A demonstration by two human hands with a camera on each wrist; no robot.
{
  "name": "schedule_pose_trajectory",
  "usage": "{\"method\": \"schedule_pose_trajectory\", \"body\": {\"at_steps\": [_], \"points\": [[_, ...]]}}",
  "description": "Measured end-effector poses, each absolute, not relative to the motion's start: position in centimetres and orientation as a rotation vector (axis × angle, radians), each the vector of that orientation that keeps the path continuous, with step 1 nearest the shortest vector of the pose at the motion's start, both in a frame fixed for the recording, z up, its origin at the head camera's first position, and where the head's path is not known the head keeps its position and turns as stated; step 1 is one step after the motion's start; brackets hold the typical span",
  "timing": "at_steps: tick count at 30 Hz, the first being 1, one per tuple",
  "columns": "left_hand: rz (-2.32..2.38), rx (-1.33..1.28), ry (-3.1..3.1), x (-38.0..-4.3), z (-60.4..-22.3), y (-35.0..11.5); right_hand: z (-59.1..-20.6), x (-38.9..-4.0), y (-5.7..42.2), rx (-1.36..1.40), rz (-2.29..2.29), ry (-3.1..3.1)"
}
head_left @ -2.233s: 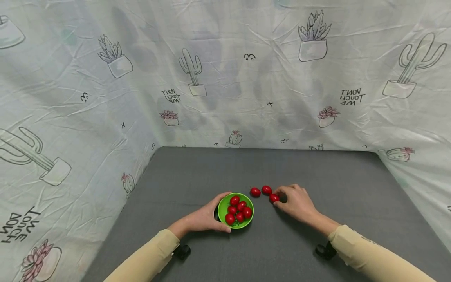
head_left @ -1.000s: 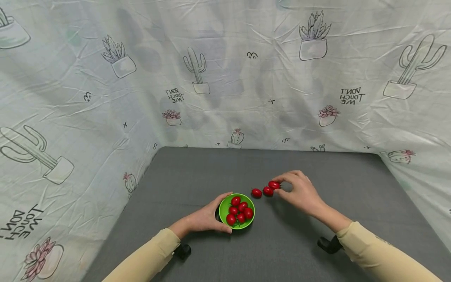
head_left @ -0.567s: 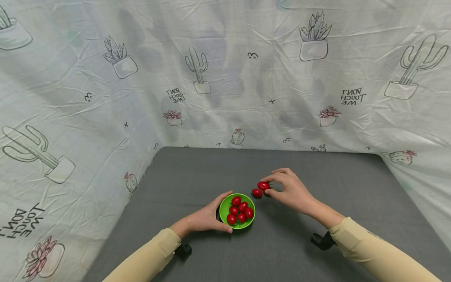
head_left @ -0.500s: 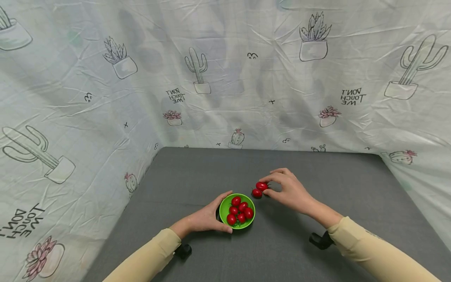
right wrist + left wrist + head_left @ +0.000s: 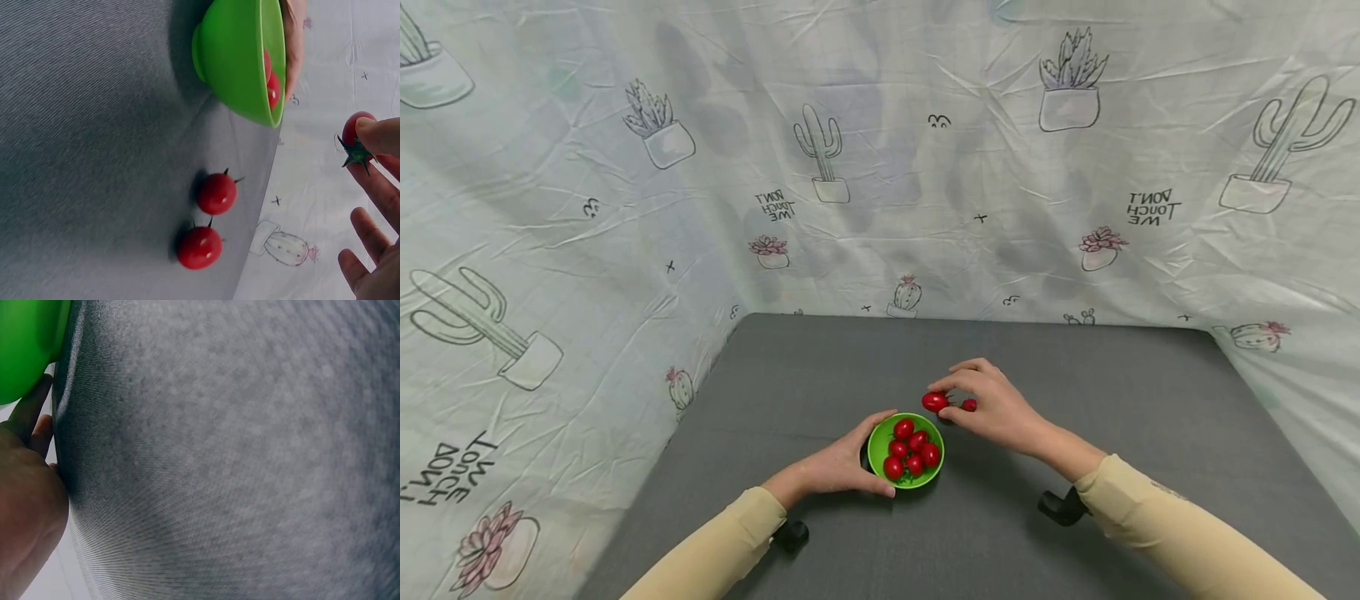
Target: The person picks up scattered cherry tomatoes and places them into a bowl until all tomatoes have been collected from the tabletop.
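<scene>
My left hand [image 5: 838,462] holds a green bowl [image 5: 876,446] from its left side, thumb at the near rim and fingers at the far rim. Several red cherry tomatoes [image 5: 918,440] lie inside. Between thumb and fingers, my right hand [image 5: 996,408] pinches one cherry tomato [image 5: 935,402] above the table, just beyond the bowl's far right rim. Its green stem end shows in the right wrist view. Two loose cherry tomatoes, one nearer the bowl [image 5: 217,193] and one farther off [image 5: 199,247], rest on the cloth; in the head view the right hand partly hides them.
A dark grey cloth [image 5: 820,358] covers the table. Behind it and along the sides hangs a pale curtain [image 5: 880,167] printed with cacti. Black straps sit under both wrists, the right one [image 5: 1063,507] close above the cloth.
The right hand picked up the nearest-right cherry tomato, lifted it and carried it left over the other two toward the bowl. The left hand and bowl have stayed in place.
</scene>
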State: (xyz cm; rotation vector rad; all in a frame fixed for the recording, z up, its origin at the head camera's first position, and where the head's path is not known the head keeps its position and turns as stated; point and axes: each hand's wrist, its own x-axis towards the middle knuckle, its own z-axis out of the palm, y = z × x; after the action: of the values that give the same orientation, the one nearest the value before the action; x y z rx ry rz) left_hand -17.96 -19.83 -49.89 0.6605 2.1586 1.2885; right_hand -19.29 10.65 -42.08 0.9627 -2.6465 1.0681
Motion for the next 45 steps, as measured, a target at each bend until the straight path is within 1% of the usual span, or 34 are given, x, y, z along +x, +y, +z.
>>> {"method": "schedule_pose_trajectory", "body": {"at_steps": [10, 23, 45], "points": [[1.291, 0.647, 2.141, -17.9, -49.8, -19.9, -42.2, -19.8, 8.7, 1.080, 1.066, -2.668], [1.274, 0.662, 2.162, -17.9, -49.8, -19.9, -42.4, -20.7, 7.4, 1.272, 1.134, -2.677], [1.302, 0.681, 2.119, -17.8, -49.8, -19.9, -43.6, -21.2, 6.1, 1.399, 0.961, -2.745]]}}
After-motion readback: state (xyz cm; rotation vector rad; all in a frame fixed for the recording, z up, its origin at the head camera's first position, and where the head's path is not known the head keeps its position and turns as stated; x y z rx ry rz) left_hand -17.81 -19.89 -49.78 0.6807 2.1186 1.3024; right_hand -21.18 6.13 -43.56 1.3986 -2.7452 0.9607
